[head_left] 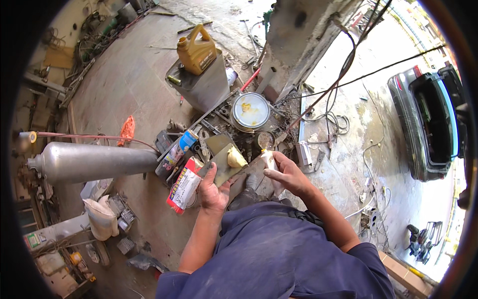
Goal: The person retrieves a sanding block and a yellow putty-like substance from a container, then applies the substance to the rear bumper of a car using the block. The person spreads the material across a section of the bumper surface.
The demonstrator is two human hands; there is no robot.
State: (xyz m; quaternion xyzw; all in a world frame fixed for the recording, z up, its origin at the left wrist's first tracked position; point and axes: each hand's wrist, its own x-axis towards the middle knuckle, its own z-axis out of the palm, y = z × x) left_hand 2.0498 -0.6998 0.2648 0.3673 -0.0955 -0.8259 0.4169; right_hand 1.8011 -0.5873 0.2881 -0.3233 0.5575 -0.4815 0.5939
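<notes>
My left hand (214, 193) grips a flat mixing plate (224, 173) by its near edge, thumb raised along the side. A lump of pale yellow paste (236, 158) sits on the plate near its right side. In my right hand (290, 174) a white squeeze tube (269, 160) is pinched between thumb and fingers, its yellow tip upward, close to the right of the paste. A red and white package (184, 185) lies just left of my left hand. Past the plate stands a round tin (250, 110), its pale top smeared with yellow.
A grey bin (196, 89) carries a golden plastic jug (197, 51). To the left lies a silver gas cylinder (102, 160), near a blue-topped can (186, 141). Cables (334, 122) trail over the floor at right, toward a dark car (423, 122) with its rear open.
</notes>
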